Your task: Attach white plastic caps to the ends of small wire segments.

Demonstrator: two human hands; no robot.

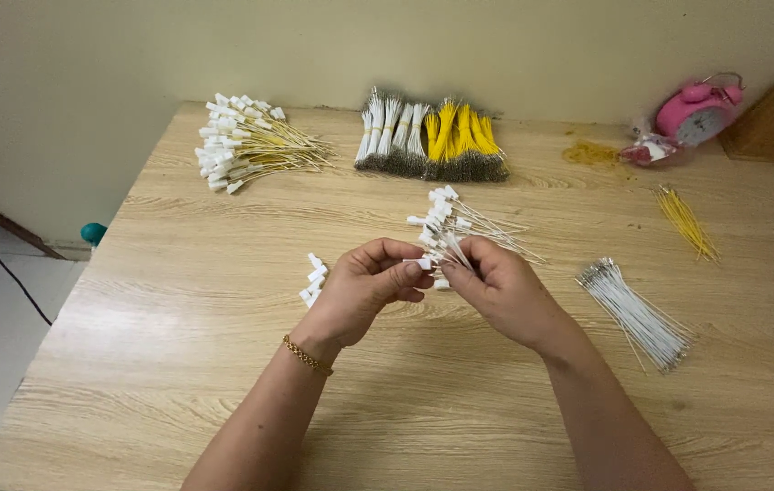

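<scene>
Fingers (409,270) of both hands pinch one white connector (423,264) (wired).

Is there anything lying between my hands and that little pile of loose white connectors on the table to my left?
Nothing visible. The loose white connectors lie on bare table just beside the left hand. The right hand is further off, with the left hand between it and them.
</scene>
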